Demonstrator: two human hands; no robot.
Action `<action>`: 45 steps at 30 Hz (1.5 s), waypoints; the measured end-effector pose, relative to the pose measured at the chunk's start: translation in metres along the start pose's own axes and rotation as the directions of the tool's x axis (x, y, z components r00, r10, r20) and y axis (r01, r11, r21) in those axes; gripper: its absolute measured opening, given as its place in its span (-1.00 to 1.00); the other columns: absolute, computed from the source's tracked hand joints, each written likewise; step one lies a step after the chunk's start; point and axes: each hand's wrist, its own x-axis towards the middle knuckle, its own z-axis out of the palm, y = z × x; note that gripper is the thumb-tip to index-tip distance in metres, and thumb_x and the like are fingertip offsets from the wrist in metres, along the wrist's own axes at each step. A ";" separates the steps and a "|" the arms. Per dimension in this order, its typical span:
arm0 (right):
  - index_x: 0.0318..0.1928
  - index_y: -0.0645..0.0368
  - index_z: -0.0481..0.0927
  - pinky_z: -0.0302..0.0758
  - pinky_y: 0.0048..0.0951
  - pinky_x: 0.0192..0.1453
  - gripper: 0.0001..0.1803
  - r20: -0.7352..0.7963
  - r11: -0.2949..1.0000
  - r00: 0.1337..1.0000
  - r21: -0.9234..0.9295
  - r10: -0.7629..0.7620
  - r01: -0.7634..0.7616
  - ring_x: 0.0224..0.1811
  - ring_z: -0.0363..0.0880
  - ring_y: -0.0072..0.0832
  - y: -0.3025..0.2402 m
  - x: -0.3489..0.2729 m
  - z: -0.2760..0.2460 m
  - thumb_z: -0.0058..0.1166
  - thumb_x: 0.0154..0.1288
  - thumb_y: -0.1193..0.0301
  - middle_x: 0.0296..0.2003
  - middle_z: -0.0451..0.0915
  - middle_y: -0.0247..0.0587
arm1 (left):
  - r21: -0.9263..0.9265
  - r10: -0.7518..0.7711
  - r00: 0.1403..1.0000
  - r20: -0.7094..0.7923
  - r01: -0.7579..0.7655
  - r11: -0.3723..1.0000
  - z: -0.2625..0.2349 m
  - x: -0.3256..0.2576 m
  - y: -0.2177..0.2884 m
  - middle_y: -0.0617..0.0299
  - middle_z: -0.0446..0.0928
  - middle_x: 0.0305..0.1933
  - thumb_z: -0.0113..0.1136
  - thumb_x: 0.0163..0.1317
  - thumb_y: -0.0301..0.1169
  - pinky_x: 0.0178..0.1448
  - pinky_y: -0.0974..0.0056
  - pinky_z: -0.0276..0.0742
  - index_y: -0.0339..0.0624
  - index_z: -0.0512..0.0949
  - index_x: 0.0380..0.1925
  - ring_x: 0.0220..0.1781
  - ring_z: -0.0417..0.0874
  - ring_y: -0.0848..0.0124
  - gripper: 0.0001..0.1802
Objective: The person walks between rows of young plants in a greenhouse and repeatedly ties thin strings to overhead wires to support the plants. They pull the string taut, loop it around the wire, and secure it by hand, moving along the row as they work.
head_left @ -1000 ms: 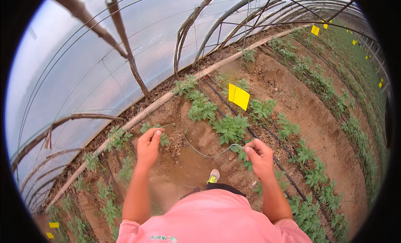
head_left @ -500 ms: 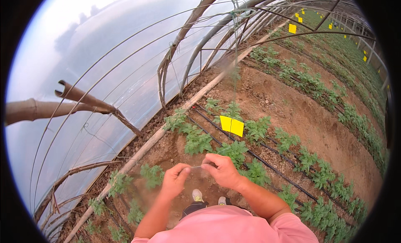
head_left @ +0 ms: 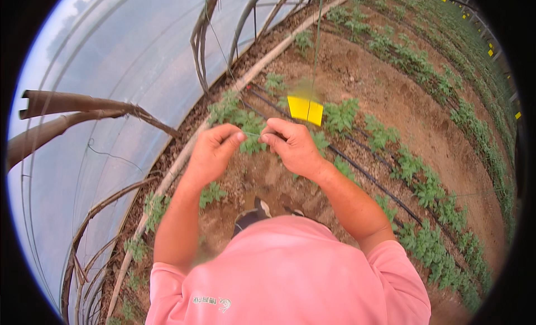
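Note:
Between my two hands a short length of thin green string (head_left: 252,134) is stretched nearly level. My left hand (head_left: 213,150) pinches one end of it between thumb and fingers. The other end is pinched in my right hand (head_left: 294,146). Just beyond the right hand, a yellow card (head_left: 305,110) hangs on an upright string (head_left: 316,51) that runs up out of view. Leafy green plants (head_left: 249,125) grow from the soil right behind the hands.
Black drip hoses (head_left: 374,181) run along the planted rows. On the left, a long pole (head_left: 178,166) lies at the foot of the plastic film wall (head_left: 139,51). Bamboo poles (head_left: 78,104) jut in there. More rows with yellow cards (head_left: 491,50) stretch away at right.
Both hands have risen and moved farther out, still holding the string between them. The view has tilted downward, so the yellow card and the plants sit higher in the picture.

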 end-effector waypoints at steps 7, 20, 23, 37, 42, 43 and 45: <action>-0.33 0.28 0.52 0.35 -0.49 -0.38 -0.89 0.124 0.908 0.900 -0.014 0.418 -0.420 -0.47 0.34 -0.67 0.067 -0.105 0.014 0.12 0.36 0.52 -0.52 0.46 -0.36 | 0.166 -0.268 0.937 0.224 0.235 0.958 0.010 -0.069 -0.089 0.26 0.58 -0.44 0.23 0.37 -0.39 -0.26 0.36 0.45 -0.37 0.61 -0.14 -0.38 0.46 0.56 -0.78; -0.32 0.26 0.45 0.41 -0.28 -0.36 -0.86 0.224 0.949 0.922 -0.050 0.315 -0.312 -0.52 0.44 -0.26 0.063 -0.091 0.043 0.15 0.31 0.49 -0.52 0.54 -0.08 | -0.256 -0.315 0.844 0.434 0.451 0.855 0.047 -0.072 -0.124 0.22 0.54 -0.08 0.21 0.23 -0.71 -0.08 0.38 0.55 -0.29 0.36 0.26 -0.13 0.57 0.54 -0.43; -0.32 0.26 0.45 0.44 -0.24 -0.33 -0.85 0.178 0.924 0.906 -0.056 0.383 -0.379 -0.49 0.52 -0.18 0.068 -0.100 0.043 0.16 0.30 0.49 -0.50 0.57 -0.04 | -0.196 -0.369 0.800 0.473 0.503 0.842 0.045 -0.078 -0.117 0.32 0.54 -0.20 0.28 0.25 -0.62 -0.12 0.43 0.51 -0.30 0.55 0.03 -0.20 0.53 0.60 -0.66; -0.29 0.27 0.51 0.40 -0.36 -0.36 -0.88 -0.093 0.975 0.987 -0.166 0.134 -0.148 -0.49 0.42 -0.40 0.072 -0.058 0.024 0.18 0.32 0.51 -0.50 0.51 -0.14 | -0.121 -0.299 0.941 0.159 0.320 0.940 0.015 -0.042 -0.074 0.42 0.58 -0.48 0.30 0.27 -0.48 -0.37 0.47 0.34 -0.28 0.68 -0.27 -0.45 0.44 0.68 -0.90; -0.27 0.27 0.58 0.38 -0.48 -0.41 -0.90 -0.134 0.987 0.978 0.004 0.161 -0.162 -0.48 0.38 -0.70 0.024 0.030 0.006 0.18 0.38 0.48 -0.48 0.53 -0.43 | -0.194 -0.143 0.984 -0.107 0.120 0.974 -0.030 0.022 -0.009 0.39 0.62 -0.42 0.34 0.25 -0.41 -0.33 0.46 0.36 -0.26 0.70 -0.28 -0.40 0.49 0.66 -0.86; -0.22 0.28 0.58 0.41 -0.47 -0.36 -0.88 -0.143 0.994 0.985 -0.042 0.094 -0.101 -0.44 0.42 -0.66 0.018 0.048 0.002 0.17 0.38 0.46 -0.43 0.55 -0.38 | -0.232 -0.090 0.977 -0.195 0.043 0.972 -0.039 0.034 0.000 0.41 0.61 -0.44 0.35 0.23 -0.44 -0.34 0.45 0.36 -0.27 0.71 -0.31 -0.41 0.48 0.65 -0.88; -0.15 0.29 0.57 0.46 -0.44 -0.27 -0.84 -0.232 0.965 0.962 -0.245 -0.147 0.088 -0.35 0.49 -0.56 0.000 0.082 -0.012 0.16 0.39 0.44 -0.33 0.59 -0.28 | -0.233 -0.001 0.939 -0.343 -0.085 0.969 -0.053 0.060 0.031 0.42 0.60 -0.45 0.36 0.22 -0.45 -0.33 0.44 0.36 -0.30 0.70 -0.33 -0.41 0.47 0.64 -0.88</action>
